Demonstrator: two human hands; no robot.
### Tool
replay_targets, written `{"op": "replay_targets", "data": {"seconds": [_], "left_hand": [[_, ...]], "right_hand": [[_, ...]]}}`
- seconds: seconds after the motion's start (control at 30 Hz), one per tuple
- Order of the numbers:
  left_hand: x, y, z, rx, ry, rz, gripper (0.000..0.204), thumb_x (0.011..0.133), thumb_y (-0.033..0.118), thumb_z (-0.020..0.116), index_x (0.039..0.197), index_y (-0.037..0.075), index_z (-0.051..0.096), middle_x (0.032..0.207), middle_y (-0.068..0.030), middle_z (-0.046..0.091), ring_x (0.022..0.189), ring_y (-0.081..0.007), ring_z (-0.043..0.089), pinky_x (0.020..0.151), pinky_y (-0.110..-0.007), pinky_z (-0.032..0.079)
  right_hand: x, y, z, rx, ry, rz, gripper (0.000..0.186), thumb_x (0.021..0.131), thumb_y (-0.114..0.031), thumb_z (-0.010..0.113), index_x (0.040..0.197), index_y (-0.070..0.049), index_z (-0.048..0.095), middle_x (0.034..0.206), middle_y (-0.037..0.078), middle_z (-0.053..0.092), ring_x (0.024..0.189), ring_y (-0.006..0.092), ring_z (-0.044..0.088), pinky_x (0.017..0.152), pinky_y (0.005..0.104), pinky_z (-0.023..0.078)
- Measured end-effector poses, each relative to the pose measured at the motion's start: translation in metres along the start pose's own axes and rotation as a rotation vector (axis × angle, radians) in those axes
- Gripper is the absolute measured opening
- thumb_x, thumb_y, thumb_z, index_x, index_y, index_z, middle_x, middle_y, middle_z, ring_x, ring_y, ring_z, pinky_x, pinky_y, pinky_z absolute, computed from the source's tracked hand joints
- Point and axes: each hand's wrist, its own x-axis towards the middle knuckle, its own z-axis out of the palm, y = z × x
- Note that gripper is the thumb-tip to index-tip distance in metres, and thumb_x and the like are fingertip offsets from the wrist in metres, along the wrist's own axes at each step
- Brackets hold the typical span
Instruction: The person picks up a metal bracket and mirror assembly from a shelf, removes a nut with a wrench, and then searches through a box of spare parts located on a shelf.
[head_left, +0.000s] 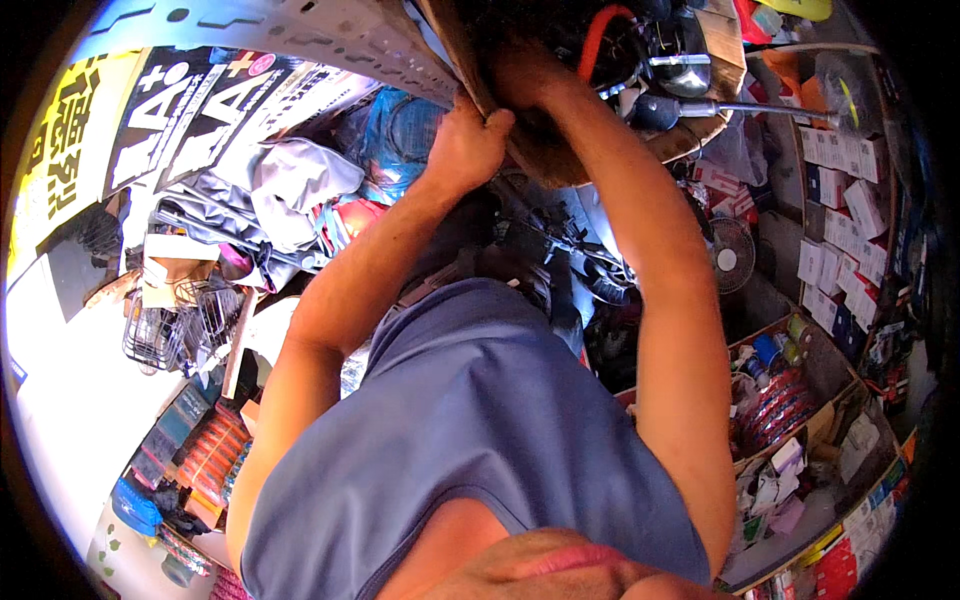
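At the top middle stands a worn cardboard box (553, 165) with a dark inside. My left hand (470, 145) is closed around its left edge, thumb toward me. My right hand (525, 75) reaches into the box from the right; its fingers are lost in shadow, so what they touch is hidden. Beside that hand, in the box, lie an orange-red curved piece (603, 35) and dark tools. A tool with a dark handle and a long metal shaft (755, 107) sticks out over the right side of the box.
A perforated metal shelf post (270, 25) runs across the upper left. Below it lie grey cloths (300, 175) and a black wire basket (170, 325). To the right are a small fan (732, 255), stacked small white boxes (850, 250) and a compartmented bin (810, 425) of packaged goods.
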Motion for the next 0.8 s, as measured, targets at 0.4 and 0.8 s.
{"op": "replay_targets", "data": {"seconds": [0.4, 0.8], "left_hand": [[-0.031, -0.005, 0.028, 0.025, -0.03, 0.081, 0.08, 0.085, 0.023, 0.06, 0.145, -0.01, 0.019, 0.104, -0.0381, 0.064, 0.102, -0.0552, 0.061, 0.089, -0.057, 0.05], [-0.033, -0.005, 0.03, 0.006, -0.006, 0.089, 0.075, 0.086, 0.021, 0.058, 0.143, -0.01, 0.021, 0.1, -0.039, 0.064, 0.097, -0.0556, 0.062, 0.085, -0.058, 0.051]], "right_hand": [[-0.161, -0.007, -0.025, 0.053, 0.029, 0.093, 0.048, 0.072, -0.011, 0.068, 0.12, -0.007, 0.069, 0.14, 0.015, 0.053, 0.132, 0.0354, 0.047, 0.112, 0.0462, 0.039], [-0.077, 0.005, -0.006, 0.219, -0.056, 0.379, 0.03, 0.081, -0.017, 0.067, 0.11, -0.009, 0.071, 0.116, 0.021, 0.065, 0.113, 0.0394, 0.059, 0.096, 0.0499, 0.05]]}}
